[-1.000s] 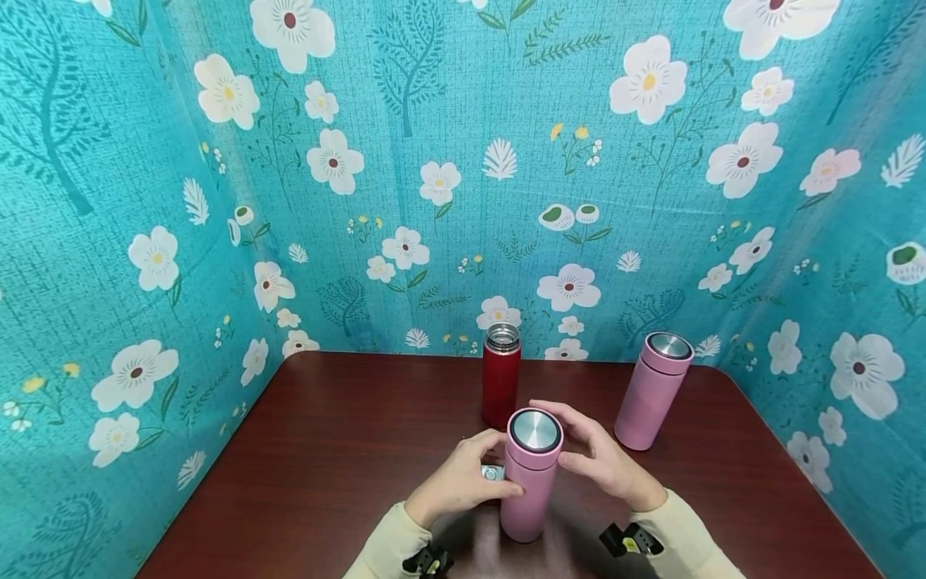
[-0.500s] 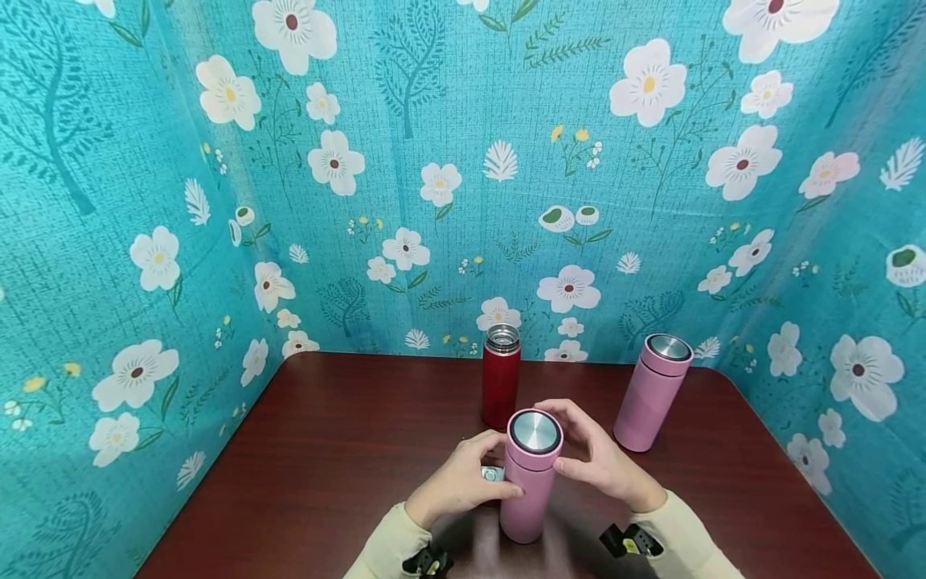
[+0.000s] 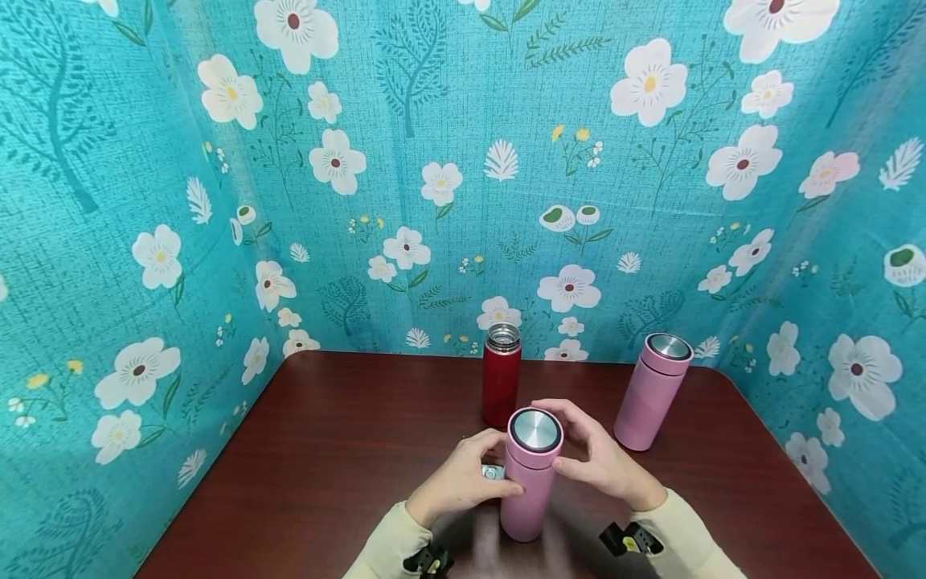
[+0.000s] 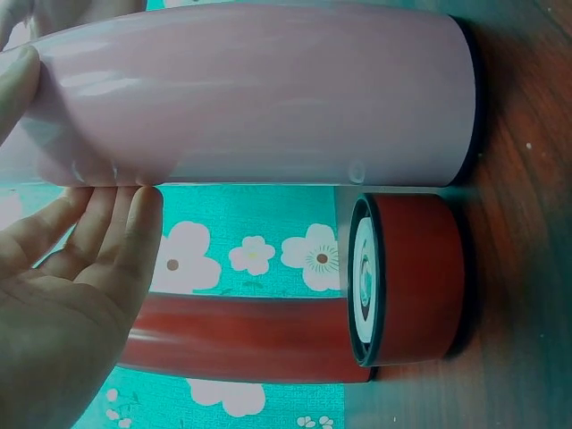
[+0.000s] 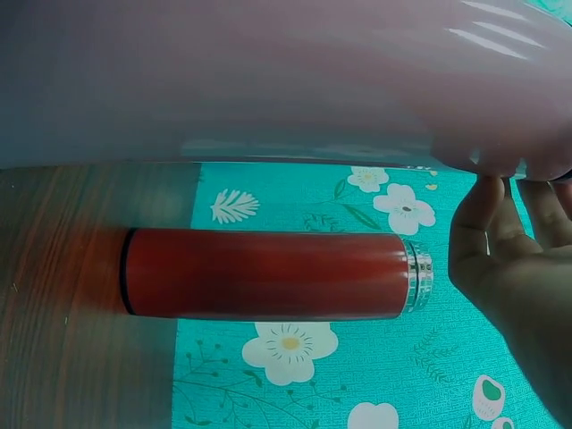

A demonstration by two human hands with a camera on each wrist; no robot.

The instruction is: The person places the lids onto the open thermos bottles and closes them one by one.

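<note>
A pink thermos (image 3: 526, 503) with a steel-topped lid (image 3: 535, 431) stands upright between my hands. My left hand (image 3: 461, 476) holds its body from the left, thumb across the front and fingertips against the side in the left wrist view. From the right, my right hand (image 3: 604, 458) grips it near the top, around the lid's level, with the fingers partly hidden behind. Just behind stands a red thermos (image 3: 501, 388), its metal neck uncovered. The red thermos's loose lid (image 4: 420, 277) sits on the table by the pink thermos, mostly hidden by my left hand in the head view.
A second pink thermos (image 3: 653, 392), lid on, stands at the back right of the dark wooden table (image 3: 347, 434). Turquoise flowered cloth (image 3: 448, 209) walls in the back and both sides.
My right hand's fingers and thumb have shifted very slightly around the top of the pink thermos. The left hand and the other thermoses have stayed in place.
</note>
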